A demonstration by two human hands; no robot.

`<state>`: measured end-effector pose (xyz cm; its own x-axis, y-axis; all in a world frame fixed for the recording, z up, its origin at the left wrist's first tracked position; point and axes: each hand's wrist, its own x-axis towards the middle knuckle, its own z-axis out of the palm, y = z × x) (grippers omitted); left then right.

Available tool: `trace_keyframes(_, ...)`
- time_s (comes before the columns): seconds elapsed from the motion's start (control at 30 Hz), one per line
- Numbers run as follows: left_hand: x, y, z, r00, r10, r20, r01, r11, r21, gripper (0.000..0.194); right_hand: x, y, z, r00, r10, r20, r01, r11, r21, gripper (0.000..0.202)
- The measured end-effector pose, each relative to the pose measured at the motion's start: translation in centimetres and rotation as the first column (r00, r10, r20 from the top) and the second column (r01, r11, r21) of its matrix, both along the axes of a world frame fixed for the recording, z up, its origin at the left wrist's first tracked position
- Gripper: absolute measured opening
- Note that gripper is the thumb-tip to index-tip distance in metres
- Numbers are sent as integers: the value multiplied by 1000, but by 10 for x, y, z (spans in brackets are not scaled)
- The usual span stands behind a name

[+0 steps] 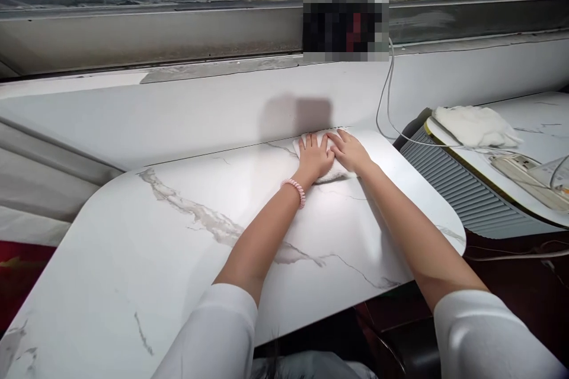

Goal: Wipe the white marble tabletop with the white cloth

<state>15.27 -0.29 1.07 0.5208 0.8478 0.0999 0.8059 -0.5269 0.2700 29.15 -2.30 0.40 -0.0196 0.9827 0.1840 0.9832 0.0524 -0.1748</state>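
Observation:
A folded white cloth (334, 174) lies on the marble-patterned tabletop (200, 278), close to its back edge by the wall. Pressed flat on the cloth, my left hand (315, 159) has its fingers spread, and a pink coiled band (295, 190) circles the wrist. My right hand (351, 151) rests on the cloth's right part with its fingers stretched out toward the left hand. The two hands nearly touch at thumb and fingers. Part of the cloth is hidden under them.
A second white cloth (475, 124) lies on a ribbed-sided cabinet (462, 189) to the right, near a power strip (518, 163). A white cable (379, 112) hangs from the windowsill. Curtains (40, 177) hang at the left. A dark chair (413, 337) stands below the table.

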Motion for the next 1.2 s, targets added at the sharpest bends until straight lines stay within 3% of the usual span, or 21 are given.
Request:
trace_keyframes(0.2, 10, 12, 0, 1000, 6, 26, -7, 1000, 30, 55, 9, 10, 0, 1000, -7, 23, 7, 1000, 4, 53)
trace_keyframes(0.37, 6, -12, -1, 1000, -14, 11, 14, 1000, 5, 56, 6, -17, 0, 997, -14, 82, 15, 1000, -17, 54)
trace_keyframes(0.5, 2, -58, 0, 999, -39, 13, 40, 999, -23, 57, 5, -64, -1, 994, -3, 110, 8, 999, -46, 55)
trace_keyframes(0.63, 0, -125, -1, 997, -65, 31, 66, 997, -32, 58, 4, -134, -1, 993, -2, 118, 7, 999, -41, 55)
trace_keyframes(0.8, -2, -203, -5, 974, -210, 85, 211, 978, 4, 60, 7, -231, -3, 991, -59, 119, 62, 998, -21, 56)
trace_keyframes(0.93, 5, -241, -5, 939, -313, 140, 314, 949, 18, 63, 18, -283, -5, 987, -106, 119, 109, 994, -17, 57)
trace_keyframes(1.07, 20, -245, -4, 931, -332, 150, 336, 942, -4, 63, 33, -291, -7, 986, -133, 99, 137, 990, -34, 58)
trace_keyframes(1.2, 42, -217, -2, 942, -312, 126, 319, 947, -38, 62, 54, -257, -6, 984, -148, 101, 153, 987, -43, 58)
